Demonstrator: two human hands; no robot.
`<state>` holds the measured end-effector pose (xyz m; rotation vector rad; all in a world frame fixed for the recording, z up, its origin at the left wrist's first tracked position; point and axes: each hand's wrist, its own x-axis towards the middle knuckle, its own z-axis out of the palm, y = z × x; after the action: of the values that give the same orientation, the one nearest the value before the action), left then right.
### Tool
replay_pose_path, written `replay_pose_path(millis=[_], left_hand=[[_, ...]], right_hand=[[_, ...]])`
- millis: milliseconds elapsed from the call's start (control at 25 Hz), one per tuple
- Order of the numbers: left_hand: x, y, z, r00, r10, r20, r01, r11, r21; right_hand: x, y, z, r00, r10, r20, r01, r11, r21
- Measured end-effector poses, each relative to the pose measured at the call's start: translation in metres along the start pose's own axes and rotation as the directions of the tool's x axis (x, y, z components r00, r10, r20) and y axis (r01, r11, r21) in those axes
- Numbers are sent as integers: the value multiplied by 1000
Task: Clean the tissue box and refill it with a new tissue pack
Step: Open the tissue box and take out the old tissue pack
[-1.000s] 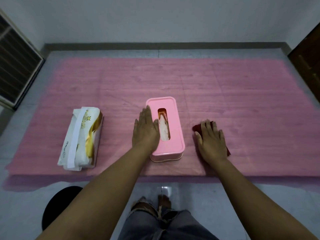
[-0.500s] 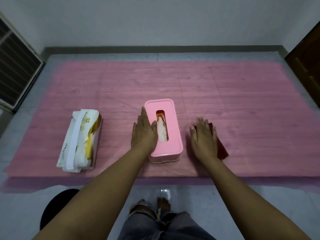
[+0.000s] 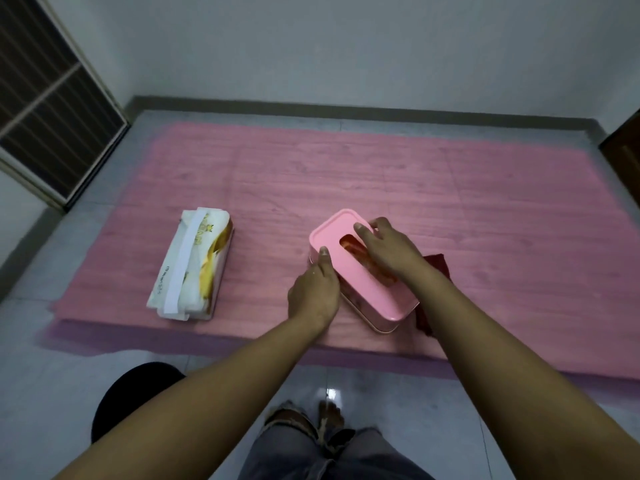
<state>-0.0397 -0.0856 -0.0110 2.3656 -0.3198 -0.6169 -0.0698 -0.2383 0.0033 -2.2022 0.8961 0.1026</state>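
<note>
Pink mat — tissue box at centre, long axis upper-left to lower-right; left hand grips its left edge, right hand curls over the lid.

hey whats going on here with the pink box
A person has both hands on a pink tissue box on a pink mat. The left hand grips its left side, thumb on the lid; the right hand lies over the slot and far edge, as if about to take the lid off. A dark red cloth lies partly under the box, untouched. The new tissue pack sits unopened to the left.
</note>
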Motion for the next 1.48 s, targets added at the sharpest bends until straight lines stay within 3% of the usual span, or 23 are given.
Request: replay_pose_path(millis=[80,200,280,440,600,760,840,920,1000,1080,1480], left_hand=[[-4,-11,-7,999,-2,-53,2,1000,-15],[10,-30,-26,963,-54,-264,46,998,-36],[25,-44,-37,955,-60,-289,38,996,-80],[22,-62,-36,996,83,32,-72,965,-253],[4,-74,-33,962,224,158,-153,918,-366],[5,-105,-46,898,376,229,-404,910,93],[11,-115,-45,892,369,260,-436,855,281],[15,-117,-36,897,330,294,-427,818,386],[20,-112,-26,910,311,275,-402,821,404],[25,-105,-22,921,281,272,-376,825,422],[38,-111,-20,901,291,322,-417,784,460]], right_hand=[[-1,-3,4,998,-54,14,55,991,-120],[-10,-8,26,979,-205,-8,194,935,-295],[-16,-6,37,944,-322,-76,275,890,-365],[-14,-1,41,882,-471,21,437,801,-410],[-7,2,39,813,-566,134,561,703,-437],[-9,4,33,776,-600,198,616,650,-445],[-22,-13,36,751,-611,251,652,627,-426],[-36,-32,51,690,-615,380,717,514,-470],[-43,-40,64,640,-585,498,757,369,-539],[-41,-46,67,641,-547,538,748,291,-596],[-32,-69,63,646,-460,609,754,260,-604]])
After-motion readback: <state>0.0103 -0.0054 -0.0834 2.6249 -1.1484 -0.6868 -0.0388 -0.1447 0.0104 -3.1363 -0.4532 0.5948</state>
